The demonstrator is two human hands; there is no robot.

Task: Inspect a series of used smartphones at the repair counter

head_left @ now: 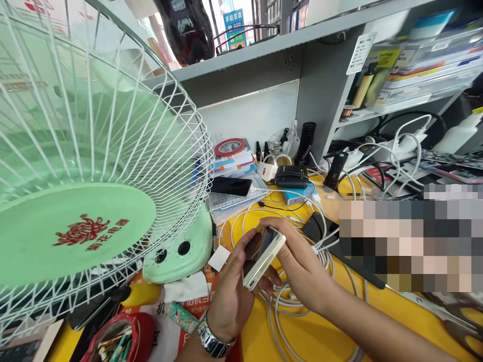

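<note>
Phone: here it is, the pale-edged phone (266, 259), tilted, held up above the yellow counter (258, 334)!
Left hand: the left hand (234, 289) has its fingers curled round the near end, a watch (212, 338) on the wrist.
Right hand: the right hand (300, 259) grips the far end, fingers bent over it.
Cables: white cables (277, 314) loop beneath.
Fan: a green fan (109, 241) looms left.

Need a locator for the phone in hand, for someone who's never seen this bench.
Find the big green fan, then look right to the yellow tabletop. Over it, the left hand and right hand hold the phone. Its pale edge faces the camera; unlike the black phone lying beyond the hands, it's held up.
</note>
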